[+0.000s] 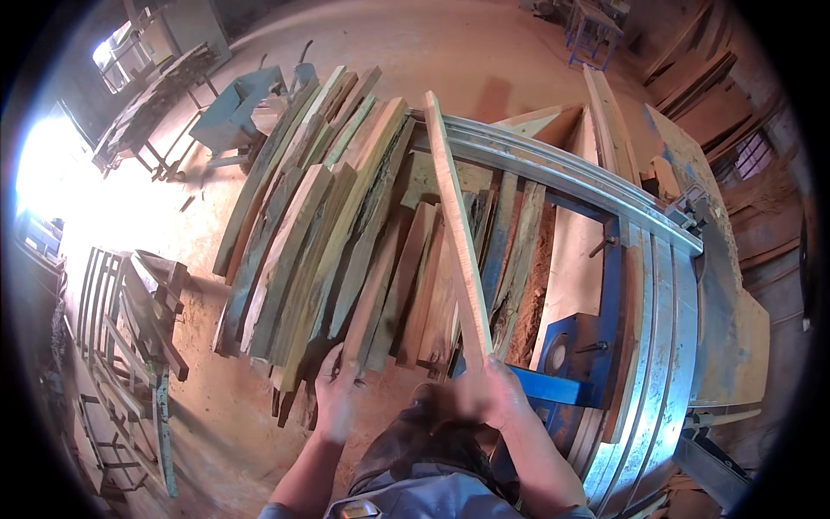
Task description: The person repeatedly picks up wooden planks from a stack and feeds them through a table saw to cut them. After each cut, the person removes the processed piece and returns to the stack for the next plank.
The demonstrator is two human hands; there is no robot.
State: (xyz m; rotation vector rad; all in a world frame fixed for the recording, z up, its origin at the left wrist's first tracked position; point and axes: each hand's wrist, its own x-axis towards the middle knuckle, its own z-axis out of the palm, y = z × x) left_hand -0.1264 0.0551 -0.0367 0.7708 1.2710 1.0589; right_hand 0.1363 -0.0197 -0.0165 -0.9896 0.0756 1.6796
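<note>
The narrow wooden plank (457, 225) is pale tan with a pinkish cast. The stacked boards (347, 233) mix yellow, brown and grey in uneven streaks. The machine frame (553, 387) is bright blue, the floor (229, 411) orange-brown

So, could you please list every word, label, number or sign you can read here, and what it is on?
No text can be read.
Long board in the right hand: no lettering visible.
Round disc on the blue frame: any marking is too small to read.
</note>
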